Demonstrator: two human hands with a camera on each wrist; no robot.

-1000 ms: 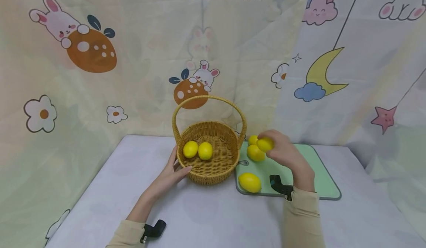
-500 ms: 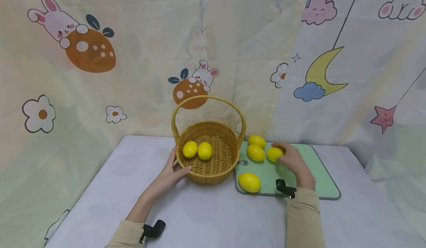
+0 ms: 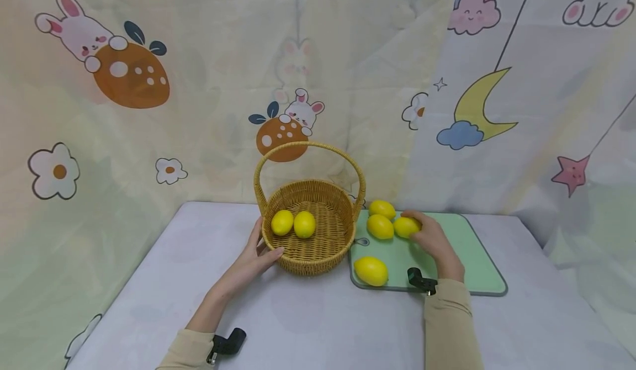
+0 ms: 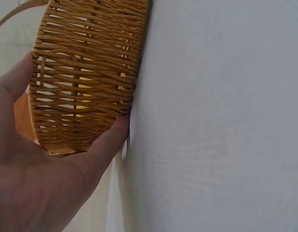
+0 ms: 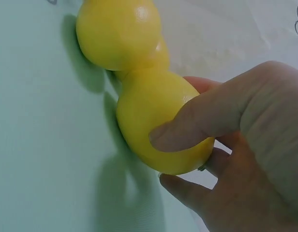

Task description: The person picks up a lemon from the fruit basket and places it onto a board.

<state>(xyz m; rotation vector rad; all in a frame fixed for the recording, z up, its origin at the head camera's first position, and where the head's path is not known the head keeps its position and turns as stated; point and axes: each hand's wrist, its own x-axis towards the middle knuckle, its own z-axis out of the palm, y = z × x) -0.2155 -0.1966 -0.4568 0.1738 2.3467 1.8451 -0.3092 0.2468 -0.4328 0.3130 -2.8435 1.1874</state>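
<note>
Lemon (image 3: 407, 227) has just shifted closer to the back pair (image 3: 380, 226) on the green board (image 3: 483, 265); now right beside them, so a threesome seems to be forming. Right hand's (image 3: 433, 238) grip clamped round it. Left hand (image 3: 250, 262) clasps the basket (image 3: 312, 267).

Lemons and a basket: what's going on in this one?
A person's right hand holds one lemon at the green board. Two more lemons lie close beside it, and another lemon sits near the board's front left corner. The left hand rests against the side of the wicker basket, which has two lemons inside.
</note>
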